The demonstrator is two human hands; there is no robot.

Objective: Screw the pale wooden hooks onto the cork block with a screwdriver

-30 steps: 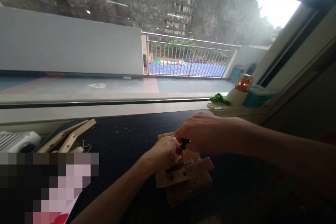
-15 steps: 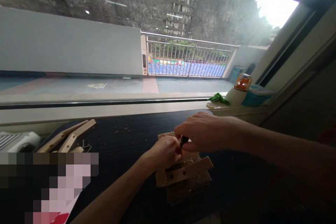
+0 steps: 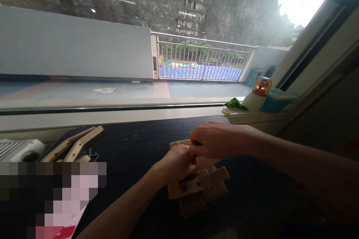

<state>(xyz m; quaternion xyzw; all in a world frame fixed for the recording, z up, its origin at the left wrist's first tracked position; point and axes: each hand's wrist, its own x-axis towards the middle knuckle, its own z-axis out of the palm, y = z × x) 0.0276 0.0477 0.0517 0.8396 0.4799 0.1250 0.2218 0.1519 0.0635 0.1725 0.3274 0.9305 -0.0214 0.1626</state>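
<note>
My right hand (image 3: 214,139) is closed around the dark handle of a small tool that looks like a screwdriver (image 3: 197,143). Directly below and left of it, my left hand (image 3: 176,161) has its fingers curled in at the tool's lower end, where a reddish bit shows; what they pinch is hidden. Both hands are above a block wrapped in brown cardboard and clear film (image 3: 196,206). Across that block, nearer to me, lies a wooden strip with two dark holes (image 3: 206,182). Another wooden piece (image 3: 208,163) shows partly under my hands.
Several drilled wooden strips (image 3: 81,143) and some screws (image 3: 90,152) lie at the dark table's (image 3: 146,134) left. Beyond is a white appliance (image 3: 24,150). A white and orange bottle (image 3: 256,95), a green cloth (image 3: 235,103) and a teal tub (image 3: 276,101) stand on the windowsill.
My right hand has turned slightly, hiding more of the dark handle. The left hand stays at the same place on the block. The whole view has shifted a little.
</note>
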